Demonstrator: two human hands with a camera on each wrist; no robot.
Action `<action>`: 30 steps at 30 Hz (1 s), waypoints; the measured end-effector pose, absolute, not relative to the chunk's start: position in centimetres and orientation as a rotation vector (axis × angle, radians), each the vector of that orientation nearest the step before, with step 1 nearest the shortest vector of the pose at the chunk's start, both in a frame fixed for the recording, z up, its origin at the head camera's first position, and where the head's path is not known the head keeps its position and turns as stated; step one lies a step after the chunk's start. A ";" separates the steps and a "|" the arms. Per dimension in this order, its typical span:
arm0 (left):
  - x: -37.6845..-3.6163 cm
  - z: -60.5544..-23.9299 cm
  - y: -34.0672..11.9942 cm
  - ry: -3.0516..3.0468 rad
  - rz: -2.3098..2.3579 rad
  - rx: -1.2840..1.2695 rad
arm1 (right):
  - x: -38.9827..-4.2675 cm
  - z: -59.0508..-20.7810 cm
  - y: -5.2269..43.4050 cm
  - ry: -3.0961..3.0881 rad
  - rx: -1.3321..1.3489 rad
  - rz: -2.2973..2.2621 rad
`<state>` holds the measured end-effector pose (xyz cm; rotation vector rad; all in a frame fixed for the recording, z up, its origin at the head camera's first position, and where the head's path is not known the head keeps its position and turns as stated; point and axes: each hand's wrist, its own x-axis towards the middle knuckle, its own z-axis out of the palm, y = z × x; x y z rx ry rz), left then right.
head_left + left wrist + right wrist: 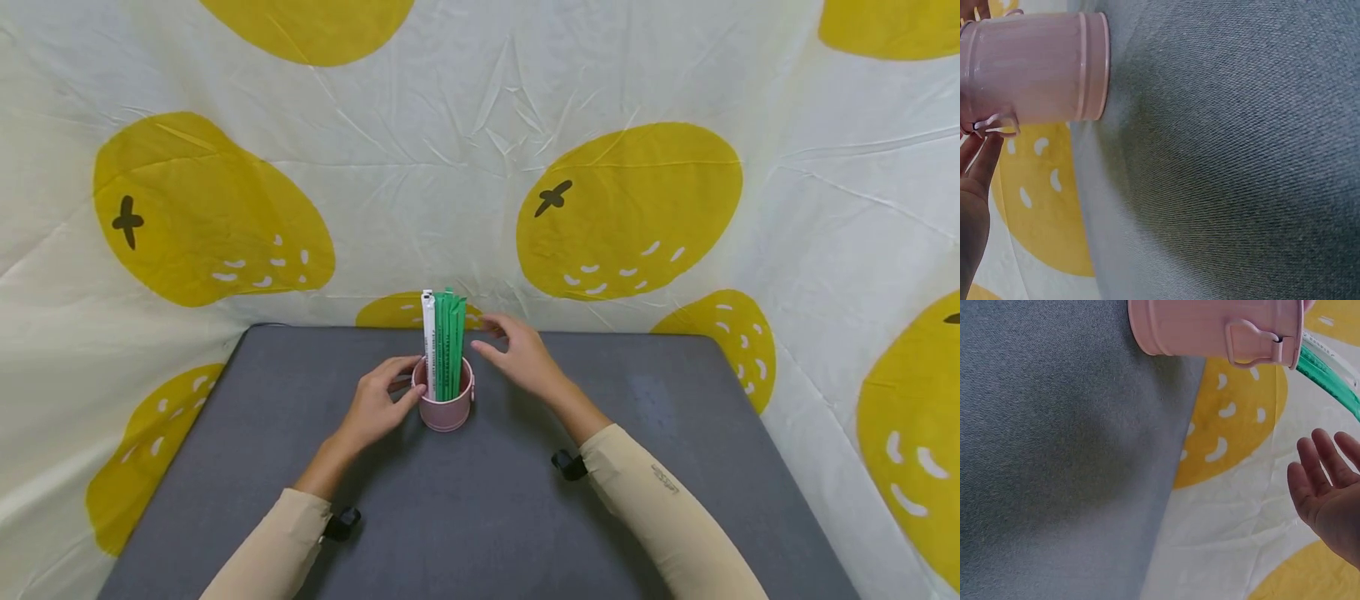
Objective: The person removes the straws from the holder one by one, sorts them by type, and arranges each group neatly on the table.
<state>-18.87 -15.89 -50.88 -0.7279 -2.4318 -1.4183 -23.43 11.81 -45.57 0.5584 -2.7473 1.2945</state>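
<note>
Standing upright near the middle of a grey, finely woven table (675, 500): a small pink cup (446, 408), round, smooth and glossy like painted metal, with raised ribs near its base and small loop handles on its sides. Holding a tight bundle of flat, stiff straws (448, 346) in paper sleeves, most green with dark print, one white at the left of the bundle, all rising well above the rim.

Resting against the cup's left side: the left hand (378, 404), fingers gently curved, fingertips and thumb touching the wall and rim; not clear whether actually gripping.

Hovering just right of the cup, level with the upper part of the straws: the right hand (521, 354), fingers spread and relaxed, holding nothing, not touching cup or straws.

Hanging behind and around the table: a creased, thin white cloth (420, 167) printed with large yellow lemon shapes.

Covering both forearms: soft beige sleeves.
</note>
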 end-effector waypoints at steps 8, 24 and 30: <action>-18.6 -51.1 -16.1 -2.461 -1.377 -0.709 | -24.2 -45.8 9.7 -2.670 0.499 1.473; -18.7 -51.3 -15.9 -2.479 -1.548 -0.599 | -25.3 -46.2 7.6 -2.577 0.420 1.520; -18.8 -51.1 -15.7 -2.491 -1.571 -0.599 | -25.5 -46.2 7.8 -2.554 0.396 1.515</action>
